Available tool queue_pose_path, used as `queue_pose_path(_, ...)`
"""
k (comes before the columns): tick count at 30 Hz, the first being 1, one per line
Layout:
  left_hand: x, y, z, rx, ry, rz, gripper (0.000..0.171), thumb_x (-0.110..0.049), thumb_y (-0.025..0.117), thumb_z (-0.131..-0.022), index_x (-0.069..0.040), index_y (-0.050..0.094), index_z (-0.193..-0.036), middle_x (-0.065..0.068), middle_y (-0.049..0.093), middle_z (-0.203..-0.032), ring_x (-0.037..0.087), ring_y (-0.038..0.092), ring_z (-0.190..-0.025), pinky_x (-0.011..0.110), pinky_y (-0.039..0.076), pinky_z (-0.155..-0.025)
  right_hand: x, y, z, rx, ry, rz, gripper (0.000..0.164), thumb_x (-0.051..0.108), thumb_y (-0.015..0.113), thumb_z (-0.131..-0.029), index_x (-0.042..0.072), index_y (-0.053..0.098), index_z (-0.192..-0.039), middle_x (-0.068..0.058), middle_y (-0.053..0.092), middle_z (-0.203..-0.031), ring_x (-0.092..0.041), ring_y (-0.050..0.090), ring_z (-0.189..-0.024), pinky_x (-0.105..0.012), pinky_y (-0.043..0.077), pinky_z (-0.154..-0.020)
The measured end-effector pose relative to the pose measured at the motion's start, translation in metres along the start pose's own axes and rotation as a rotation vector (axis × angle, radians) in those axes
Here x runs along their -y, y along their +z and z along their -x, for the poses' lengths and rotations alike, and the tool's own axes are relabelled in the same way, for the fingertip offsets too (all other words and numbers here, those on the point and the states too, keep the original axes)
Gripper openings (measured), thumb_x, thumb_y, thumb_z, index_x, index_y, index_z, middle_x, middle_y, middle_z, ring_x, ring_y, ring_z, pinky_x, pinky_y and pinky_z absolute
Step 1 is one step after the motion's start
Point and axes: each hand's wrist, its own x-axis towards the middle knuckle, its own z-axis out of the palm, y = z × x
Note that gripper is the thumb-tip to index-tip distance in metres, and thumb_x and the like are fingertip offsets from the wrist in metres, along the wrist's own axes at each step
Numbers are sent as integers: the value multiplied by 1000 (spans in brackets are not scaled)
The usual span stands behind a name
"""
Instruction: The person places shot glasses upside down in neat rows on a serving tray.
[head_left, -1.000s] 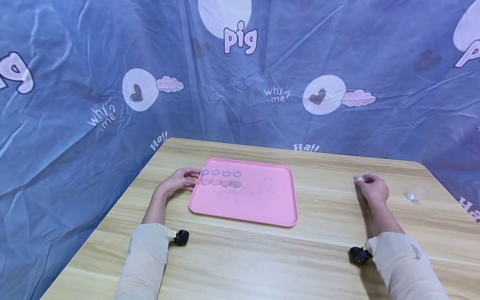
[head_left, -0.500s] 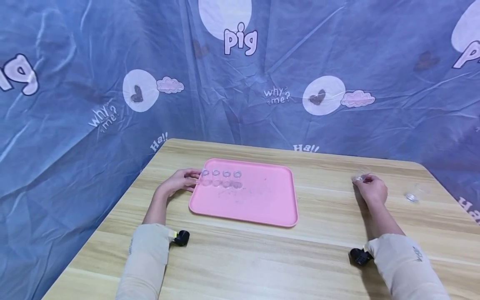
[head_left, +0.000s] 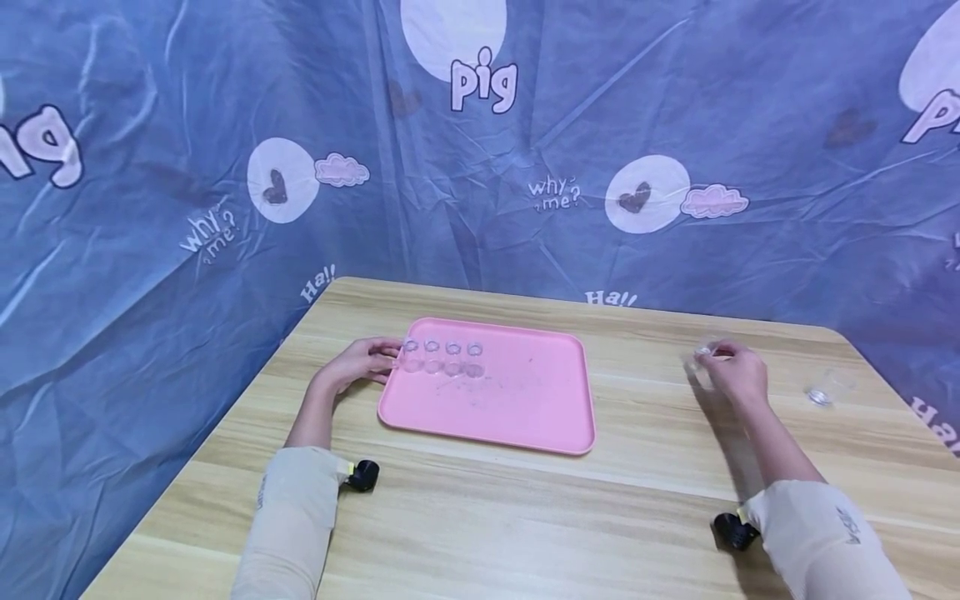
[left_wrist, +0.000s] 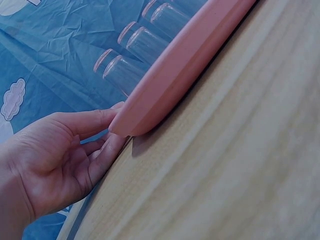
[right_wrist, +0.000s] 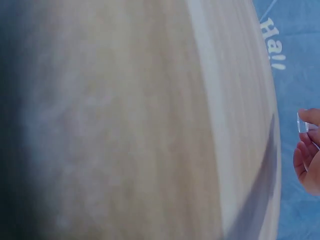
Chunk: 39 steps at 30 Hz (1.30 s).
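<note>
My left hand (head_left: 363,362) holds the left edge of a pink tray (head_left: 540,392); in the left wrist view the thumb lies on the rim and fingers touch the side below. Several small clear glasses (left_wrist: 145,45) stand in a row on the tray's far left part, apparently upside down, thick bases up. My right hand (head_left: 738,375) pinches another small clear glass (right_wrist: 302,123) between thumb and fingers, to the right of the tray. That glass appears lifted off the table; its tilt is hard to tell in the head view.
One more clear glass (head_left: 821,395) stands upright on the wooden table (head_left: 525,525), right of my right hand. A blue printed cloth (head_left: 480,208) hangs behind and left of the table. Black wrist cameras (head_left: 363,476) stick out from both sleeves.
My right hand has moved a little left and appears to have raised the glass from the table. My left hand and the tray have stayed in place.
</note>
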Motion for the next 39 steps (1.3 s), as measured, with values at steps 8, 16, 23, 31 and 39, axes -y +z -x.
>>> queue_pose_path(8,-1,0,0,-9,-1,6,49,-2,53,-90,10,35,-135,23,45,-119,19,57,-90,34,53,-77,23,2,6,17,-145,-6,30,22,65,-85,-6,62,-97,-17,63,-87,5,45,-62,-18,40,-54)
queue_pose_path(16,-1,0,0,-13,-6,7,49,-1,53,-90,9,36,-135,22,46,-118,19,56,-91,34,53,-77,46,10,10,55,-244,-43,29,18,67,-83,-7,62,-97,-22,63,-90,3,49,-65,-14,43,-53)
queue_pose_path(23,-4,1,0,-16,-5,-8,49,-1,53,-90,9,35,-135,24,45,-120,20,56,-91,34,53,-78,63,14,14,95,-240,-27,35,21,67,-84,-8,61,-103,-22,62,-88,-13,53,-72,-19,45,-53)
queue_pose_path(31,-2,0,-1,-10,-8,-6,50,-1,53,-90,10,34,-135,25,43,-122,19,56,-91,33,53,-77,78,26,19,96,-287,-42,28,17,68,-82,-5,62,-97,-17,63,-84,-18,55,-73,-19,45,-54)
queue_pose_path(39,-1,0,-1,-13,-15,-4,50,-2,54,-91,10,35,-135,24,44,-121,19,56,-92,33,53,-77,95,40,26,134,-307,-74,27,14,69,-81,-7,62,-97,-18,61,-84,-27,55,-79,-22,45,-57)
